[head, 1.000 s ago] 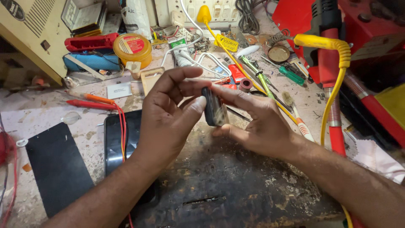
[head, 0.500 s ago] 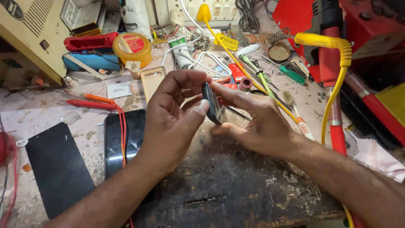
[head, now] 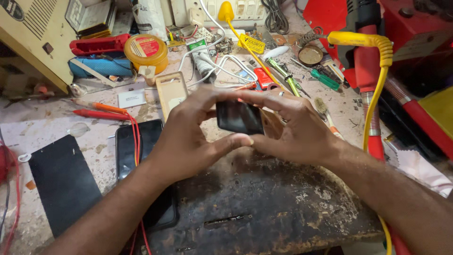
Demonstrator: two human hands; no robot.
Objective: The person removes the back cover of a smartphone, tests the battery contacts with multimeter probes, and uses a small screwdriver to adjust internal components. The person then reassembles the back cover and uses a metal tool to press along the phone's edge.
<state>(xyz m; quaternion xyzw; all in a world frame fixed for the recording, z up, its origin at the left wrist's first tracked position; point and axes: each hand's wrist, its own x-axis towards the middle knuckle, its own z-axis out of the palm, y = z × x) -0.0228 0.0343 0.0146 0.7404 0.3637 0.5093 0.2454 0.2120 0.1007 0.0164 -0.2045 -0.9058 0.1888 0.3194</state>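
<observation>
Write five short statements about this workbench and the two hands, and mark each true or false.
1. Both hands hold the small black phone above the dark worn mat. True.
2. The left hand rests flat on the table. False: its fingers and thumb are closed on the phone.
3. A ring shows on a finger of the right hand. True.
4. The yellow round tin sits on the dark mat. False: it stands far back, near the blue case.
5. Red and orange probes lie left of the hands. True.
</observation>
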